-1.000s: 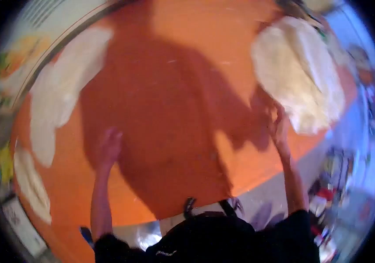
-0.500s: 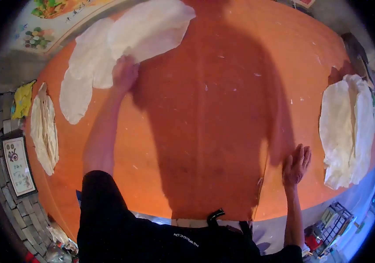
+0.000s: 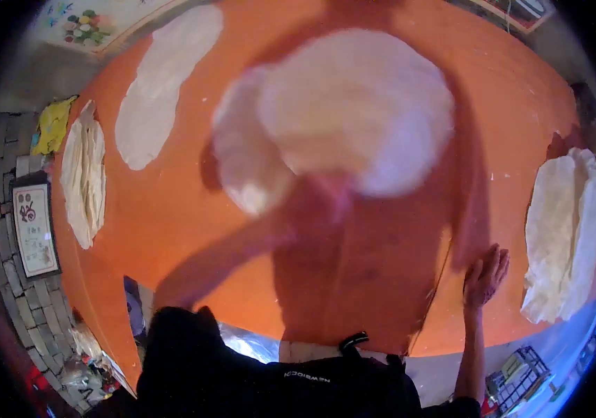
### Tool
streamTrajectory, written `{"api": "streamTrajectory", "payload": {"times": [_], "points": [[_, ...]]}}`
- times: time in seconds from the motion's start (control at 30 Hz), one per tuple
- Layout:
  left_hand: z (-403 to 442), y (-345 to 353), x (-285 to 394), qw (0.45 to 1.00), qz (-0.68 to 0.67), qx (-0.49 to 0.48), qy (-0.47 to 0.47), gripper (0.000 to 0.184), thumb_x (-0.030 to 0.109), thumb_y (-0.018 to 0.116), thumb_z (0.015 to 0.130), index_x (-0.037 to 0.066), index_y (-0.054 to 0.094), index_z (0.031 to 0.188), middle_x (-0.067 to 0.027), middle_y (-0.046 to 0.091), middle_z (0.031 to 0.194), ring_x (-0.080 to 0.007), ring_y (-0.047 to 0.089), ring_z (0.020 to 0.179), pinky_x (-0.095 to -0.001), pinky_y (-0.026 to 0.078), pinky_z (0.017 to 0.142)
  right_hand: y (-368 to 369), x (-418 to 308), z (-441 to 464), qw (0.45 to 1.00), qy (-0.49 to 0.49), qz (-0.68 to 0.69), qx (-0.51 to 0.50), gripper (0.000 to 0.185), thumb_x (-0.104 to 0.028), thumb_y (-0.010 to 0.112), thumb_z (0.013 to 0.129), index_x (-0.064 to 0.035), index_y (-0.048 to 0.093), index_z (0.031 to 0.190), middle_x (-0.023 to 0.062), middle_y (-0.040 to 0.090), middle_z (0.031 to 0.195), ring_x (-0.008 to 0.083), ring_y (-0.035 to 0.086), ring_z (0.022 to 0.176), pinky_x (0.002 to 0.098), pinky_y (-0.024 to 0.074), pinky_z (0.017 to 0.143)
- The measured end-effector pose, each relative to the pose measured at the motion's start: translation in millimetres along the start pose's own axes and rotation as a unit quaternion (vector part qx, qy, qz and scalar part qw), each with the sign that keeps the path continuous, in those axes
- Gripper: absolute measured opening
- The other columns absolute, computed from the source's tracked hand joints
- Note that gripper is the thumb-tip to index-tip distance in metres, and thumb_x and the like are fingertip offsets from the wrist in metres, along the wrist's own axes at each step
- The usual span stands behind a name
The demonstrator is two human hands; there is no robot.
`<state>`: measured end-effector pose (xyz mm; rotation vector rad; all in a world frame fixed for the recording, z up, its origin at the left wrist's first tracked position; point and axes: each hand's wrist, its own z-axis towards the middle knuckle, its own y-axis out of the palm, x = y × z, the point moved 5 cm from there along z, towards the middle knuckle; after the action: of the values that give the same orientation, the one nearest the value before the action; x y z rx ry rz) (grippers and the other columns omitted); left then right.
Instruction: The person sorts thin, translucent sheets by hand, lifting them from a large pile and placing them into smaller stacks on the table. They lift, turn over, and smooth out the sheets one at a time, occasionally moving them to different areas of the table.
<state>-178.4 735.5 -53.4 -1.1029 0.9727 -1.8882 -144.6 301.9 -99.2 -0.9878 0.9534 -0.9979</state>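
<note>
Blurred by motion, my left hand point(image 3: 329, 195) is at the near edge of a large, thin, pale sheet point(image 3: 354, 104), like a flatbread, and grips it. The sheet spreads over the middle of the orange table point(image 3: 172, 230), with a folded or overlapping part at its left. My fingers are smeared, so the exact grip is hidden. My right hand point(image 3: 484, 279) rests on the table near its right side, fingers stretched out, holding nothing. A long pale sheet point(image 3: 162, 83) lies flat at the far left.
A folded pale stack point(image 3: 566, 237) lies at the right edge of the table, and a narrower folded bundle point(image 3: 83, 177) at the left edge. Beyond the left edge are a framed sign point(image 3: 35, 230) and a yellow cloth or bag point(image 3: 54, 125). A wire rack point(image 3: 521, 380) stands at lower right.
My left hand has moved right and nearer, carrying the large sheet from the far left to the middle. The long sheet stays behind at the left. My right hand has hardly moved.
</note>
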Motion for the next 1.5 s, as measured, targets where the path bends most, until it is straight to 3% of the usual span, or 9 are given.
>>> {"api": "streamTrajectory", "payload": {"times": [0.13, 0.3, 0.4, 0.47, 0.67, 0.87, 1.13, 1.33, 1.5], "points": [[-1.5, 30.6, 108.3, 0.965, -0.255, -0.021, -0.059, 0.034, 0.008, 0.062, 0.071, 0.001, 0.056, 0.104, -0.0117, 0.057, 0.071, -0.0302, 0.059, 0.062, -0.0422, 0.049, 0.052, 9.0, -32.7, -14.8, 0.942, 0.115, 0.304, -0.085, 0.047, -0.026, 0.056, 0.090, -0.0015, 0.050, 0.130, 0.0199, 0.046, 0.135, 0.0360, 0.043, 0.123, 0.0465, 0.0337, 0.104], [1.0, 14.9, 95.0, 0.953, -0.289, -0.033, -0.080, 0.020, 0.017, 0.060, 0.078, 0.004, 0.052, 0.091, -0.0168, 0.059, 0.079, -0.0369, 0.061, 0.070, -0.0466, 0.050, 0.060, 24.2, -132.1, -53.0, 0.641, 0.336, 0.673, -0.153, 0.057, -0.024, 0.064, 0.087, 0.0026, 0.041, 0.132, 0.0155, 0.050, 0.128, 0.0273, 0.049, 0.115, 0.0395, 0.0398, 0.097], [-39.4, -1.2, -54.2, 0.974, -0.160, 0.076, -0.140, 0.023, 0.026, 0.064, 0.080, 0.005, 0.058, 0.090, -0.0139, 0.060, 0.078, -0.0333, 0.060, 0.068, -0.0424, 0.050, 0.057, 4.4, -171.0, -15.8, 0.691, 0.451, 0.552, -0.118, 0.070, -0.011, 0.069, 0.080, 0.0021, 0.030, 0.138, 0.0143, 0.047, 0.130, 0.0257, 0.048, 0.116, 0.0361, 0.0430, 0.095], [-45.7, -54.7, -131.1, 0.958, 0.054, 0.033, -0.280, 0.027, 0.023, 0.060, 0.083, 0.007, 0.058, 0.104, -0.0167, 0.057, 0.104, -0.0348, 0.058, 0.092, -0.0442, 0.049, 0.075, -2.5, -184.9, -1.9, 0.771, 0.394, 0.486, -0.117, 0.074, -0.008, 0.071, 0.076, 0.0026, 0.030, 0.137, 0.0163, 0.045, 0.131, 0.0272, 0.048, 0.116, 0.0379, 0.0424, 0.096], [-92.3, -132.4, -343.6, 0.880, 0.314, 0.055, -0.351, 0.051, 0.033, 0.062, 0.085, 0.006, 0.051, 0.126, -0.0223, 0.056, 0.121, -0.0408, 0.054, 0.110, -0.0462, 0.045, 0.094, 20.6, -167.8, -17.6, 0.771, 0.394, 0.500, 0.003, 0.064, -0.006, 0.071, 0.075, 0.0036, 0.041, 0.130, 0.0163, 0.051, 0.124, 0.0270, 0.051, 0.112, 0.0390, 0.0411, 0.098], [-99.8, -148.7, -421.1, 0.825, 0.348, -0.013, -0.445, 0.050, 0.039, 0.055, 0.088, 0.006, 0.052, 0.126, -0.0232, 0.061, 0.109, -0.0408, 0.060, 0.100, -0.0480, 0.049, 0.086, 36.6, -153.7, -25.4, 0.748, 0.383, 0.537, -0.075, 0.052, -0.005, 0.066, 0.078, 0.0040, 0.045, 0.125, 0.0125, 0.053, 0.120, 0.0239, 0.053, 0.107, 0.0364, 0.0427, 0.094], [-85.5, -158.4, -448.6, 0.875, 0.366, -0.121, -0.293, 0.019, 0.018, 0.058, 0.076, 0.001, 0.061, 0.085, -0.0221, 0.065, 0.085, -0.0392, 0.063, 0.084, -0.0469, 0.051, 0.075, 33.2, -159.4, -24.1, 0.726, 0.403, 0.547, -0.108, 0.046, -0.006, 0.065, 0.080, 0.0030, 0.048, 0.122, 0.0109, 0.054, 0.115, 0.0220, 0.054, 0.104, 0.0355, 0.0434, 0.093], [-74.9, -154.8, -432.9, 0.868, 0.367, -0.152, -0.297, 0.026, 0.021, 0.062, 0.075, 0.000, 0.062, 0.091, -0.0213, 0.065, 0.084, -0.0375, 0.064, 0.087, -0.0463, 0.051, 0.077, 36.5, -147.0, -31.0, 0.734, 0.426, 0.526, -0.057, 0.049, -0.007, 0.072, 0.072, 0.0004, 0.052, 0.117, 0.0103, 0.056, 0.109, 0.0214, 0.055, 0.098, 0.0355, 0.0464, 0.088], [-71.8, -148.1, -442.0, 0.803, 0.365, -0.123, -0.455, 0.037, 0.031, 0.061, 0.080, 0.004, 0.063, 0.104, -0.0193, 0.066, 0.098, -0.0353, 0.064, 0.096, -0.0449, 0.051, 0.082, 43.2, -129.9, -38.5, 0.754, 0.424, 0.498, -0.055, 0.046, -0.004, 0.074, 0.070, -0.0006, 0.055, 0.112, 0.0099, 0.057, 0.107, 0.0220, 0.056, 0.097, 0.0361, 0.0476, 0.086]]}}
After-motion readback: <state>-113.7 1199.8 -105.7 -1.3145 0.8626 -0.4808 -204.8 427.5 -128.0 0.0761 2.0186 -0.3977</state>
